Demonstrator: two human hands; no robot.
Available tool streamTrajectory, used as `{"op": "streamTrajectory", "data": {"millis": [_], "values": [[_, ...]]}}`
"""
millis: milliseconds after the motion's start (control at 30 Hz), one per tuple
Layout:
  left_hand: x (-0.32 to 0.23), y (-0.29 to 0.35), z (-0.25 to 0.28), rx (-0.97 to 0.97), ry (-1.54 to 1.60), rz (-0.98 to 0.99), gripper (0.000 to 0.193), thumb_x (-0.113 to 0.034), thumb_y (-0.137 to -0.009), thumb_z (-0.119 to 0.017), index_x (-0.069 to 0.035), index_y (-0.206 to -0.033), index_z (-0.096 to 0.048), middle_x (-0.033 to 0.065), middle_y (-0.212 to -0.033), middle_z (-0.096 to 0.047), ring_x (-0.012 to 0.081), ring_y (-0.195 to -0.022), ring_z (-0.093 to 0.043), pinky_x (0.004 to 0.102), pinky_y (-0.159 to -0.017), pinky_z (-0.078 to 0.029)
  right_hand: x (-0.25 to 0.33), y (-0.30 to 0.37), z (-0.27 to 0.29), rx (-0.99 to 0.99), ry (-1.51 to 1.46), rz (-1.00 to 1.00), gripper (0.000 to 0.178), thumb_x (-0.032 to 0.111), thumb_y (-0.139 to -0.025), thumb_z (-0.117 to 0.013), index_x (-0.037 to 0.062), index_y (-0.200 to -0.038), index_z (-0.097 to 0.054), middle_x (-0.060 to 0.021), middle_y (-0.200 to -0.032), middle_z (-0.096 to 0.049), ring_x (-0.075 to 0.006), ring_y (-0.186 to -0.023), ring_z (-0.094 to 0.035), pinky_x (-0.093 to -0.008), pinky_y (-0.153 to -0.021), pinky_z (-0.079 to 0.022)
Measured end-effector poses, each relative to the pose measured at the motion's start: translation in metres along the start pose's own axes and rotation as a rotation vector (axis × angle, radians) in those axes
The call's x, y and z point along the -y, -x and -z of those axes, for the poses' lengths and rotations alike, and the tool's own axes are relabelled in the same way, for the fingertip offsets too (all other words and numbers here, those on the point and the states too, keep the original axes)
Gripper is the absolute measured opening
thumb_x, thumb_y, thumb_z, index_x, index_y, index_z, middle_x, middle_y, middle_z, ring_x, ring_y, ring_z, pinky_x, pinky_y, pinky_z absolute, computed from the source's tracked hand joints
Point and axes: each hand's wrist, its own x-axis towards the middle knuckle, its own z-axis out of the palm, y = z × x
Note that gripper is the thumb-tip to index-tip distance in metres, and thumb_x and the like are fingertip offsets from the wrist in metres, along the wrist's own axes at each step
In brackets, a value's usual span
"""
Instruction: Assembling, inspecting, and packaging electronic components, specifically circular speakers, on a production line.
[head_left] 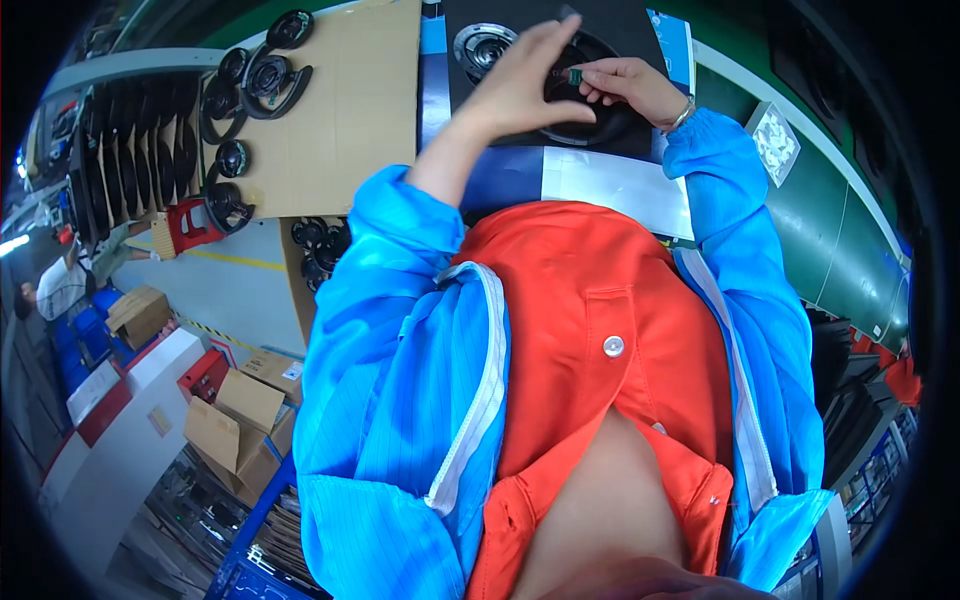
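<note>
My right hand point(640, 88) pinches a small green circuit board point(575, 76) between thumb and fingertips, above the black mat point(655, 145). My left hand point(515, 85) reaches in from the left with its thumb and fingers spread apart. A small dark, see-through patch shows at its fingertips; I cannot make out what it is. Beneath both hands lies a large round black part point(572, 133), partly hidden by them. Left of it, beside my left hand, rests another round black part with silvery rings point(484, 50).
On the cardboard-covered surface point(350, 110) to the left lie several black headphone-like parts point(268, 85). Dark curved pieces stand in a rack point(135, 150) farther left. A tray of small white pieces point(775, 143) sits on the green surface point(825, 220) at right. A person point(65, 275) works at far left.
</note>
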Motion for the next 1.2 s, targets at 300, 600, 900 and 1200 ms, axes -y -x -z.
{"op": "streamTrajectory", "data": {"millis": [300, 600, 900, 1200], "values": [[0.018, 0.005, -0.017, 0.002, 0.085, 0.509, 0.045, -0.003, -0.057, -0.063, -0.006, -0.099, -0.047, 0.0112, -0.101, -0.041, 0.0152, -0.065, -0.051, 0.0234, -0.067, -0.043, -0.022, -0.002, -0.007, -0.395, 0.488, 0.394, 0.023, 0.009, -0.070, -0.062, 0.0024, -0.091, -0.056, -0.0021, -0.072, -0.055, -0.0065, -0.063, -0.052, -0.0179, -0.058, -0.042], [0.034, 0.002, -0.017, 0.152, 0.520, 0.627, 0.035, -0.001, -0.062, -0.062, -0.002, -0.097, -0.055, 0.0061, -0.085, -0.060, 0.0096, -0.076, -0.055, 0.0190, -0.069, -0.041, -0.021, -0.002, -0.008, -0.407, 0.158, 0.128, 0.021, 0.020, -0.070, -0.064, 0.0020, -0.082, -0.062, -0.0005, -0.065, -0.057, -0.0054, -0.060, -0.051, -0.0171, -0.055, -0.041], [0.021, -0.004, -0.009, 0.279, 0.452, 0.633, 0.035, 0.002, -0.066, -0.059, -0.002, -0.101, -0.053, 0.0045, -0.087, -0.056, 0.0073, -0.075, -0.053, 0.0178, -0.070, -0.042, -0.025, -0.005, -0.006, -0.387, 0.180, 0.194, 0.020, 0.017, -0.070, -0.064, 0.0014, -0.081, -0.062, -0.0018, -0.068, -0.059, -0.0058, -0.063, -0.052, -0.0168, -0.059, -0.041], [0.028, 0.000, -0.013, 0.285, 0.469, 0.608, 0.035, 0.000, -0.067, -0.059, -0.002, -0.102, -0.052, 0.0043, -0.089, -0.055, 0.0069, -0.075, -0.053, 0.0174, -0.070, -0.042, -0.025, -0.007, -0.006, -0.370, 0.205, 0.153, 0.017, 0.013, -0.071, -0.062, -0.0002, -0.082, -0.061, -0.0008, -0.072, -0.058, -0.0048, -0.066, -0.050, -0.0161, -0.062, -0.040]]}}
